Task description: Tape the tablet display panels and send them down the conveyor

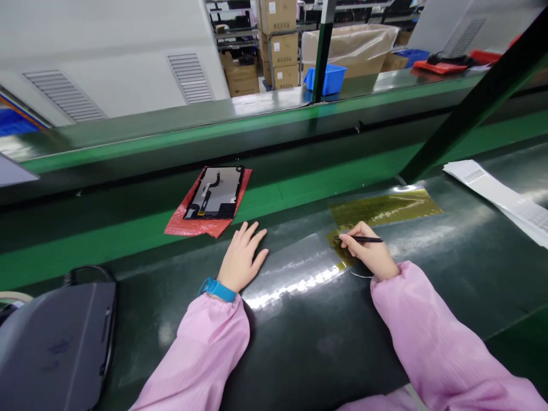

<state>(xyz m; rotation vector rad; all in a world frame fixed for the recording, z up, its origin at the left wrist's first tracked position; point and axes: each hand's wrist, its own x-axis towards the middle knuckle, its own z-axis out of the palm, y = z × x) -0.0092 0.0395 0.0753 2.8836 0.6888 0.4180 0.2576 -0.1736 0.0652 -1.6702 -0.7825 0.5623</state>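
My left hand [242,257] lies flat with its fingers spread on the dark green bench, at the left end of a clear plastic sheet [299,257]. A blue wrist strap [219,289] circles that wrist. My right hand [366,248] is closed around slim black tweezers [370,240], whose tip points left at a small piece of amber film [335,242] at the clear sheet's right end. Behind this hand lies a larger strip of amber film [385,209]. A display panel [220,191] with a flex cable rests on a red bubble bag [180,222] beyond my left hand.
A grey device [60,342] with a cable stands at the left front. White paper sheets [500,197] lie at the right. A dark slanted post [466,114] rises behind the bench. A blue bin [331,80] and stacked cartons [285,48] are farther back.
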